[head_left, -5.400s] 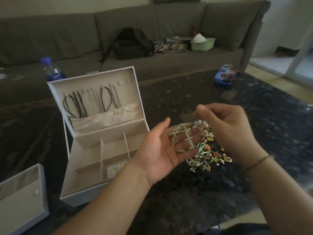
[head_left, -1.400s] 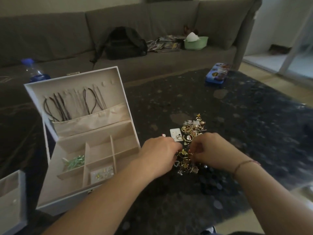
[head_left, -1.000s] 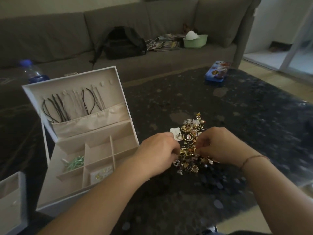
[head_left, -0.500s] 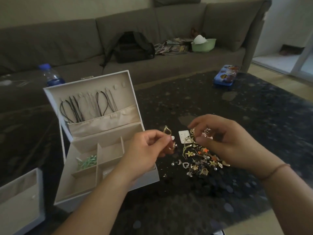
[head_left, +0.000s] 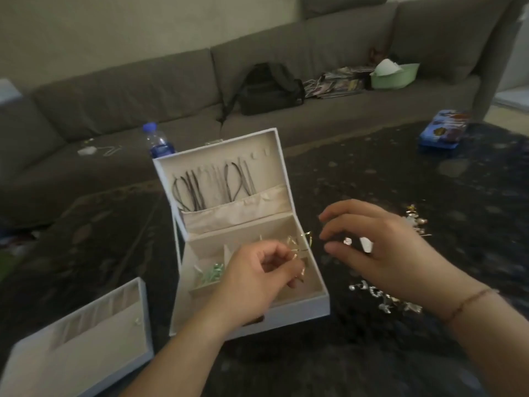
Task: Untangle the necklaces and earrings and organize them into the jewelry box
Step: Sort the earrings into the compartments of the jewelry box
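The white jewelry box (head_left: 297,312) stands open on the dark table, with dark cord necklaces (head_left: 213,186) hung in its lid. A green necklace (head_left: 212,274) lies in a left compartment. My left hand (head_left: 262,277) hovers over the box's front compartments, pinching gold earrings (head_left: 297,250) between thumb and fingers. My right hand (head_left: 380,250) is just right of the box with fingers curled, and small pale pieces show under the fingers; whether they are held is unclear. The pile of tangled jewelry (head_left: 385,300) lies on the table under and behind my right hand.
A removed beige tray (head_left: 86,339) sits at the front left. A water bottle (head_left: 157,140) stands behind the box, a blue tin (head_left: 443,132) at the far right. The grey sofa (head_left: 171,90) holds a black backpack (head_left: 270,90), magazines and a green bowl (head_left: 393,77).
My left hand has carried the gold earrings from the pile leftward over the box's compartments. My right hand has lifted off the pile toward the box. The view has shifted right.
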A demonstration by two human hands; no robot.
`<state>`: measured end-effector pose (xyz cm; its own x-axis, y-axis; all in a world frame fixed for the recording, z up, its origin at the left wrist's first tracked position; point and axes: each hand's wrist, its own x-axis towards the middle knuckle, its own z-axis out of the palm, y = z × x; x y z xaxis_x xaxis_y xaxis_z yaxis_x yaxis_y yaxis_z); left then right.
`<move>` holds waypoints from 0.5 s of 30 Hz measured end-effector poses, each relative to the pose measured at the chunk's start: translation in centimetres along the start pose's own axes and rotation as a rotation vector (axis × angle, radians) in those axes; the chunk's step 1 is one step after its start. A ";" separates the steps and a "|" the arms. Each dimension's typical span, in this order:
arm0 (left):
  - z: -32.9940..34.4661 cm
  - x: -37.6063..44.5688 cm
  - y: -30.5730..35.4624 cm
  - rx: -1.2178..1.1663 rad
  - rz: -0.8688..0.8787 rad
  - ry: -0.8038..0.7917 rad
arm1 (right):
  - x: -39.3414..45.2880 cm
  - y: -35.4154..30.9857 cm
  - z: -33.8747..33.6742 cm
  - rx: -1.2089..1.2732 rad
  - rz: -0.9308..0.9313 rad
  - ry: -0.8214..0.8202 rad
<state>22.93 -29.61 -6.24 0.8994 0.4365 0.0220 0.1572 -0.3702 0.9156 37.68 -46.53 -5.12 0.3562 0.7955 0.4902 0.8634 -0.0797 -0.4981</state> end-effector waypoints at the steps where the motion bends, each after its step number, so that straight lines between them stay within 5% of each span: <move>1: -1.2 0.2 -0.6 0.074 -0.004 0.035 | 0.1 -0.1 0.1 0.003 0.002 -0.003; 5: -5.7 1.8 -3.3 0.444 -0.023 0.219 | 0.3 0.1 0.6 -0.057 0.043 -0.029; 15: -5.0 4.4 -6.2 0.942 -0.034 0.075 | 0.7 0.5 1.2 -0.111 0.079 -0.072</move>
<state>23.91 -21.27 -9.75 0.8650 0.4985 0.0574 0.4768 -0.8522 0.2154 37.92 -45.31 -5.93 0.4015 0.8247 0.3983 0.8693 -0.2062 -0.4492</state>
